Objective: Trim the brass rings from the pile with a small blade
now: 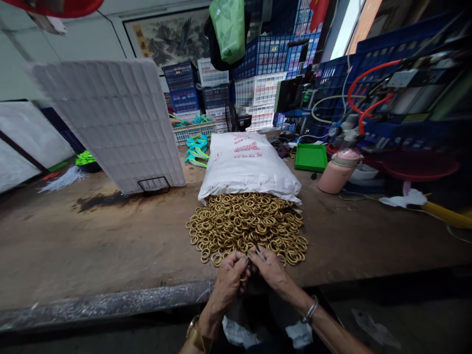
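My left hand [230, 276] is closed, with a gold-coloured ring [243, 279] partly showing at its fingers. Against it works my right hand [272, 271], closed around a slim tool with a pale, narrow shaft [260, 253]; its exact kind is not clear. Both sets of fingertips meet just in front of the table's edge. Directly beyond them lies a broad pile of gold-coloured rings [243, 223], spilling from the open mouth of a white woven sack [250, 169] with red print.
A white padded panel [118, 123] stands upright at the left. On the right are a pink bottle [338, 172], a green tray [310, 157] and a machine with orange hoses [409, 93]. Turquoise-and-green tools [197, 147] lie left of the sack. Stacked crates [258, 91] fill the back.
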Tool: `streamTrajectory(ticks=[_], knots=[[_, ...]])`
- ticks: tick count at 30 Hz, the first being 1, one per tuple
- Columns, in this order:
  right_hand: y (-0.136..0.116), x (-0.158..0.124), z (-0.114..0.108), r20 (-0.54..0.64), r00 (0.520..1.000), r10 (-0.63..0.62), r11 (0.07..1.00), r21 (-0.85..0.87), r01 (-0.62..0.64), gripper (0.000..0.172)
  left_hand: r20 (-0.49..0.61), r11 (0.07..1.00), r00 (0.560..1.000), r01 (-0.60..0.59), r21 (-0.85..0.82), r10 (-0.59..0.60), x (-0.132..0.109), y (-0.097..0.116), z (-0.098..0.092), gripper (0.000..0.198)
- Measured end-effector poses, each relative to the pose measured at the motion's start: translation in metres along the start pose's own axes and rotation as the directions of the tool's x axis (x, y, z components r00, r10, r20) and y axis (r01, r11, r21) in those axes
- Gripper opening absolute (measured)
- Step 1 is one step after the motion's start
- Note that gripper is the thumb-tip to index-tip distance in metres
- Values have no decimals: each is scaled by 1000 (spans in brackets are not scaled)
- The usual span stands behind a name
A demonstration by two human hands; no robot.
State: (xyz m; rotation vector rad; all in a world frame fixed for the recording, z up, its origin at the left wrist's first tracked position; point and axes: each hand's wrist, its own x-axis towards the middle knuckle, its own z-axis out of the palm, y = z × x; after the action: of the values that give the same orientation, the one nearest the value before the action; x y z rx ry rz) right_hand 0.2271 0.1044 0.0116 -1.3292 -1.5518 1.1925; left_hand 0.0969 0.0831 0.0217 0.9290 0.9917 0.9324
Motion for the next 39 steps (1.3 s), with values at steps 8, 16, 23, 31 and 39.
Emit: streamTrajectory(ticks=[8, 16, 23, 31, 39], knots=[[10, -1, -2, -98, 994, -58, 948, -317, 24, 27, -44, 999, 999, -31, 38, 33, -2, 4, 5, 32], [12, -9, -3, 110, 989, -95, 838, -528, 139, 18, -63, 993, 995, -71, 99, 77, -2, 4, 4, 31], [10, -8, -5, 152, 986, -69, 795, -589, 146, 24, -58, 990, 992, -105, 98, 111, -8, 5, 4, 32], [20, -3, -6, 130, 990, -59, 791, -599, 126, 12, 12, 994, 995, -98, -52, 99, -13, 20, 11, 36], [16, -5, -4, 62, 989, -134, 855, -497, 147, 13, -66, 994, 997, -51, -100, 45, -7, 5, 5, 38]])
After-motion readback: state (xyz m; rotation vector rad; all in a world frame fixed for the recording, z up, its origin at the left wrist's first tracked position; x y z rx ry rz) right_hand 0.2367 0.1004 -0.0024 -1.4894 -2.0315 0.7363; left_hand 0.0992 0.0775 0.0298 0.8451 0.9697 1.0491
